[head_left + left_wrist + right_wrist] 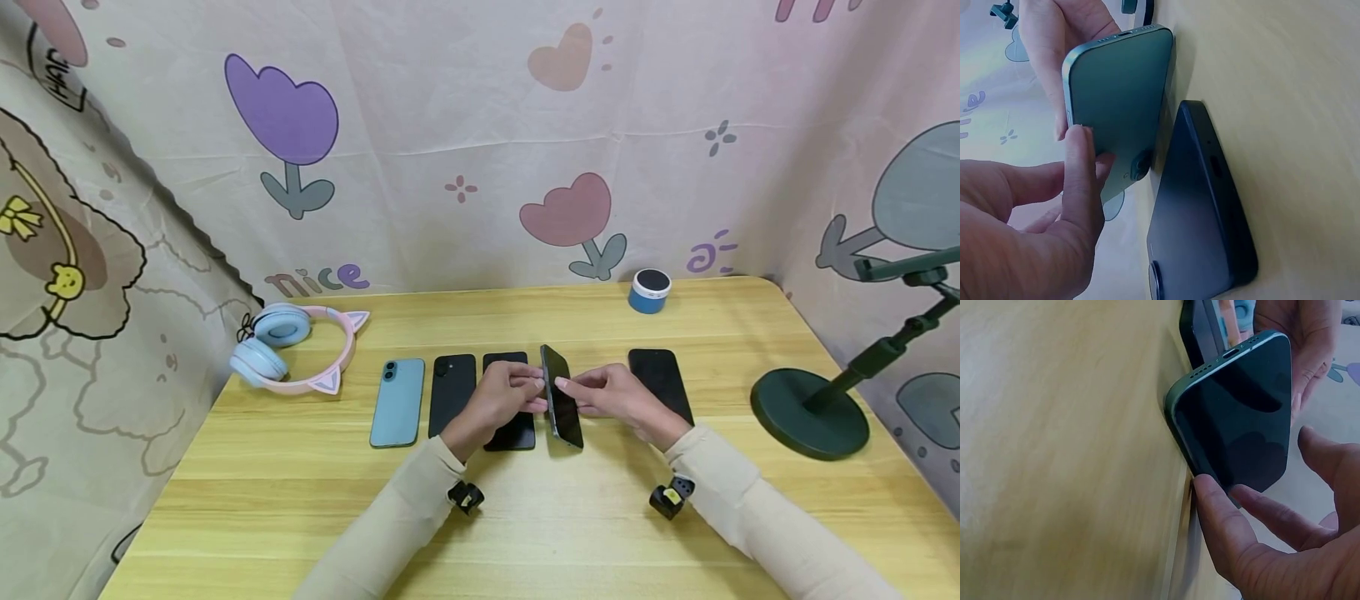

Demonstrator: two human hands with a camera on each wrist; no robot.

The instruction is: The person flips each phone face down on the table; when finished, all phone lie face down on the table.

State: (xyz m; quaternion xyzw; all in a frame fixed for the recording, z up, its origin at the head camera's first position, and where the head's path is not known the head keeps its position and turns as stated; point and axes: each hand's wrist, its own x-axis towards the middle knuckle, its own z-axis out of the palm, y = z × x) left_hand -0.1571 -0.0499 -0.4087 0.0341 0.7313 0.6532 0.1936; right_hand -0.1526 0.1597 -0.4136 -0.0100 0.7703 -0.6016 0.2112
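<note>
A dark green phone (562, 400) stands tilted on its long edge between my two hands. Its screen (1241, 419) faces the right hand, and its green back (1119, 94) with the camera faces the left. My left hand (501, 400) holds it from the back side, fingertips near the upper edge. From the screen side my right hand (618, 396) holds it too; fingertips touch low on the screen, the thumb by the upper edge. Beside the left hand lies a black phone (517, 435), partly hidden by that hand. Another black phone (660, 379) lies beyond the right forearm.
A blue phone (397, 402) and a black phone (452, 387) lie face down in a row at left. Pink-and-blue cat-ear headphones (348, 350) rest at the back left. A blue-and-white round container (648, 292) stands at the back, a dark green stand (810, 412) at right.
</note>
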